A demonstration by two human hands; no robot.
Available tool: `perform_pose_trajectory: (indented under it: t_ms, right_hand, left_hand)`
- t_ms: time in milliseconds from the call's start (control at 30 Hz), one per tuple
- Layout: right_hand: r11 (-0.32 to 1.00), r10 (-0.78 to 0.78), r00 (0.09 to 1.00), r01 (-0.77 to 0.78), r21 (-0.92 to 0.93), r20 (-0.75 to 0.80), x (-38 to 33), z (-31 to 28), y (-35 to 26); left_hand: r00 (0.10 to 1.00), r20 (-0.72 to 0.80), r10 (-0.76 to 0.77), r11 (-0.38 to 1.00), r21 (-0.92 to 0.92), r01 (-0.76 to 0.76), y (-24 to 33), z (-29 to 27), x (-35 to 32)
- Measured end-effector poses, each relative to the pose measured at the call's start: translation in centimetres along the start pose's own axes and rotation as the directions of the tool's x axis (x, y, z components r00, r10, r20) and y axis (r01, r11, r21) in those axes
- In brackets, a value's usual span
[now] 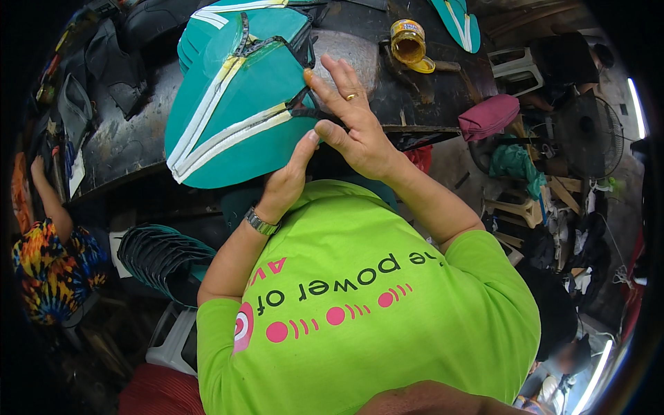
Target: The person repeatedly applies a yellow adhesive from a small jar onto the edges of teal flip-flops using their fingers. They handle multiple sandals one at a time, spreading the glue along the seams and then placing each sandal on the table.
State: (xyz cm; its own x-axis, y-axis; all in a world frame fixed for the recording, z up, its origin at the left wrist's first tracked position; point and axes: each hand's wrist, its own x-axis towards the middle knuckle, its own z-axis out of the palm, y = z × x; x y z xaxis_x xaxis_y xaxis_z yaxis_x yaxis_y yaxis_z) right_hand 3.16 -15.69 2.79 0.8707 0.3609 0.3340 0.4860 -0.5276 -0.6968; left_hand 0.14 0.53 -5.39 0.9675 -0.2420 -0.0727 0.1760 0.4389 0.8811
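Observation:
A rounded teal panel (pixel 242 114) with white strips meeting in a V lies on top of more teal pieces at the table's near edge. Black strips stick out from the panel's right side. My left hand (pixel 287 181), wearing a wristwatch, holds the near right edge; its thumb shows and its other fingers are hidden behind the panel. Over the right side reaches my right hand (pixel 356 131), fingers outstretched and a ring on one. Its index fingertip, stained orange-brown, is by the black strips, and its thumb is close to my left thumb.
An uncovered jar (pixel 408 41) of amber paste and a hammer (pixel 443 67) lie right of a worn slab (pixel 353 52). Another teal piece (pixel 456 24) lies farther right, a maroon pouch (pixel 489 117) at the table's corner. Left are stacked dark-edged pieces (pixel 166 256) and another person's arm (pixel 55 194).

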Motion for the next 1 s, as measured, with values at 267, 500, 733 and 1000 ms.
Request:
perform_pose_trajectory:
  t_ms: [267,500,733,1000]
  right_hand:
    - [0.875,-0.173,0.979,0.205,-0.438,0.112,0.6,-1.4,-0.7]
    - [0.736,-0.309,0.938,0.342,-0.584,0.159,1.7,-2.1,-0.6]
    - [0.908,-0.294,0.949,0.315,-0.276,0.116,0.9,-6.0,-0.4]
    - [0.590,0.310,0.931,-0.347,-0.729,-0.192,-0.4,-9.3,3.3]
  left_hand:
    - [0.971,0.170,0.166,0.896,0.385,-0.221,-1.1,-1.8,-0.3]
    - [0.943,0.330,-0.029,0.832,0.531,-0.161,1.3,-2.0,-0.1]
    - [0.995,0.086,0.059,0.951,0.297,-0.082,5.2,-1.2,0.3]
    - [0.993,0.105,0.047,0.872,0.481,-0.092,6.9,-1.0,-0.5]
